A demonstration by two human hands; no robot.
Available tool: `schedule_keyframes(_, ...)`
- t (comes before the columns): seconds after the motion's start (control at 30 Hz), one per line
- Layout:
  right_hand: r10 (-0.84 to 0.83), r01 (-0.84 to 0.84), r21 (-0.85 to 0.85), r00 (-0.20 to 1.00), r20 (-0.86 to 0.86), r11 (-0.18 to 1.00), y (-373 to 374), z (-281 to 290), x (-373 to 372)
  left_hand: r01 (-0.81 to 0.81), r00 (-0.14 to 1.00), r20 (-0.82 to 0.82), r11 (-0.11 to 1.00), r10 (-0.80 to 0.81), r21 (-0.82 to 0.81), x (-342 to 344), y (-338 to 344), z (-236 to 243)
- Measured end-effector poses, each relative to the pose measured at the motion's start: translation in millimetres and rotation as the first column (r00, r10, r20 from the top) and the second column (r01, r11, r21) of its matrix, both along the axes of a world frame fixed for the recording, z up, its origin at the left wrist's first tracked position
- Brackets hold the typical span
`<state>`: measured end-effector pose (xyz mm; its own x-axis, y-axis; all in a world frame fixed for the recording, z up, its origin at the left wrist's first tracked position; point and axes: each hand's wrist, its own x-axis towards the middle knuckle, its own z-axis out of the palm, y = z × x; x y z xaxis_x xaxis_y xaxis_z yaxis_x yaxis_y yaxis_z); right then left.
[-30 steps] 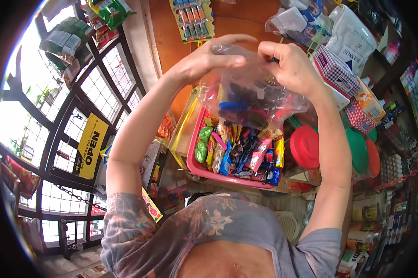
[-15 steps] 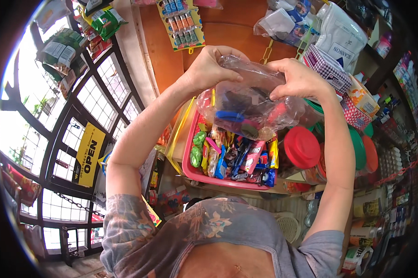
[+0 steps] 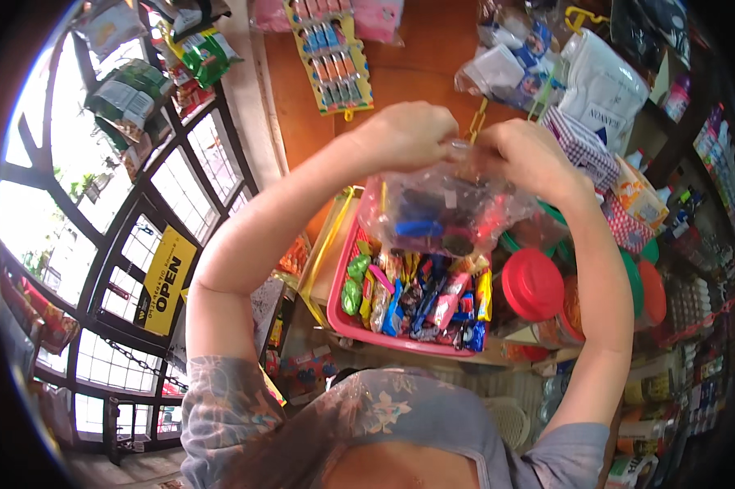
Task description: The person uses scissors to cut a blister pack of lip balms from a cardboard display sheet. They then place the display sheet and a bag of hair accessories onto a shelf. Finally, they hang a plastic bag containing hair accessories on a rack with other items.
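My left hand (image 3: 416, 134) and my right hand (image 3: 514, 159) are closed on the gathered top of a clear plastic bag (image 3: 441, 200), my fingers slightly blurred. Inside it are dark, blue and red items that I cannot make out. The bag is over the back of a pink plastic tray (image 3: 340, 320), which holds several colourful wrapped sweets and snack packets (image 3: 449, 297), with green packets (image 3: 355, 281) at its left.
Lidded jars (image 3: 533, 284) stand at the right, below stacked packs (image 3: 604, 85). A card of small bottles (image 3: 331, 61) hangs on the orange wood behind. At the left are a barred window with a yellow sign (image 3: 163, 277) and hanging packets (image 3: 127, 102).
Both my hands moved down from where they were a second ago and drew closer together at the bag's top, closing more tightly on it. The view shifted slightly, with the tray lower in it.
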<state>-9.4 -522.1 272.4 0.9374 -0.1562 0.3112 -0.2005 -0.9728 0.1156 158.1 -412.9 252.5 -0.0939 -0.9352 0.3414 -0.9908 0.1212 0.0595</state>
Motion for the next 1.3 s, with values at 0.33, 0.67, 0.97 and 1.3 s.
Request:
schedule_keyframes(0.33, -0.002, -0.001, 0.125, 1.000, 0.026, 0.992, -18.9, 5.7, -8.3, 0.032, 0.998, -0.045, 0.994, -0.037, -0.104, 21.0, 2.5, -6.2)
schedule_keyframes(0.67, 0.070, -0.006, -0.152, 0.905, 0.420, 0.988, -38.6, 129.3, 37.9, -0.068, 0.974, 0.158, 0.879, 0.160, -0.472, 70.0, -23.9, 145.2)
schedule_keyframes(0.97, 0.053, 0.161, -0.330, 0.831, 0.554, 0.930, -65.4, 187.3, 106.2, -0.092, 0.971, 0.140, 0.844, 0.193, -0.529, 132.6, -61.8, 208.5)
schedule_keyframes(1.3, 0.109, -0.034, -0.168, 0.879, 0.464, 0.985, -74.9, 178.6, 142.8, -0.101, 0.985, 0.080, 0.888, 0.153, -0.449, 163.2, -39.4, 196.5)
